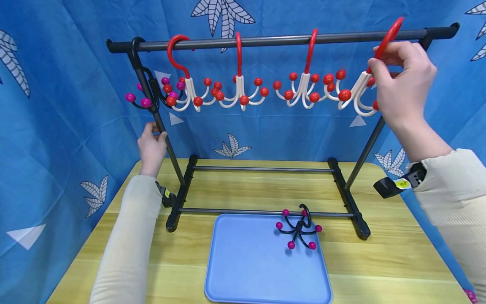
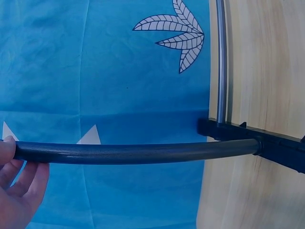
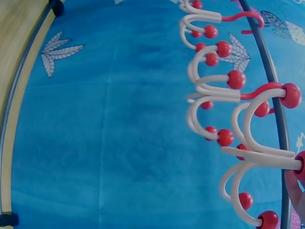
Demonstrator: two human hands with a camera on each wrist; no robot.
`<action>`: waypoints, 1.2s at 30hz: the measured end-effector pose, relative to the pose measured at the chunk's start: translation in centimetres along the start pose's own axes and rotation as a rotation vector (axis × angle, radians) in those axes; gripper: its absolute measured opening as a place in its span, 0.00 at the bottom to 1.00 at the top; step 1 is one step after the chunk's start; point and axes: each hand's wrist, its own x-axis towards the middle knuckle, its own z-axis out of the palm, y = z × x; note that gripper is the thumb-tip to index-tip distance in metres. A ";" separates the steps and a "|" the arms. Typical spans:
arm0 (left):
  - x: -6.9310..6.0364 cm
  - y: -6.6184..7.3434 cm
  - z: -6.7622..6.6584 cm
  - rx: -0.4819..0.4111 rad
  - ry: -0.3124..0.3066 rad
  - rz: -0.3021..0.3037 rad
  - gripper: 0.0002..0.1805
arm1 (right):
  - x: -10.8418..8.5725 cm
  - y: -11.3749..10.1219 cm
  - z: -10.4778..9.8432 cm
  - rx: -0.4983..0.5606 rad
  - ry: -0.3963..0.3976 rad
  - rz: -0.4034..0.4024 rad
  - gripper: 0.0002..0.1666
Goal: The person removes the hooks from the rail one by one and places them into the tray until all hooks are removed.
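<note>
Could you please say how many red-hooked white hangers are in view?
4: the first, second and third hangers from the left hang on the rail; the right hand holds the fourth.

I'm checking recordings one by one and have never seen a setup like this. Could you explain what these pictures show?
There is no machine arm here: a person works with two bare hands. The big picture comes from a camera on the head, looking forward and down. The other two come from cameras on the left and right wrists.

On the wooden table stand a dark rack and a blue tray; a black hanger with pink balls rests on the tray.

From the bar hang another black hanger and three white hangers with red hooks.

The left hand grips the rack's left upright. The right hand pinches a fourth white hanger by its red hook.
</note>
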 end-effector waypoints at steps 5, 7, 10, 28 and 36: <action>0.0 0.1 -0.1 0.002 -0.003 0.000 0.17 | -1.3 0.6 0.1 -0.007 -0.019 -0.002 0.17; -0.1 0.1 -0.1 0.001 -0.005 0.000 0.17 | -1.8 0.8 0.2 -0.009 -0.027 -0.010 0.17; -0.1 0.2 -0.1 -0.001 -0.010 -0.002 0.17 | -2.6 1.1 0.4 -0.017 -0.045 -0.020 0.18; -0.1 0.4 -0.2 0.004 -0.002 -0.008 0.18 | -6.5 1.8 2.4 0.037 -0.135 -0.117 0.16; -0.1 0.2 -0.1 -0.001 -0.011 -0.012 0.18 | -8.6 1.9 3.9 0.043 -0.249 -0.204 0.14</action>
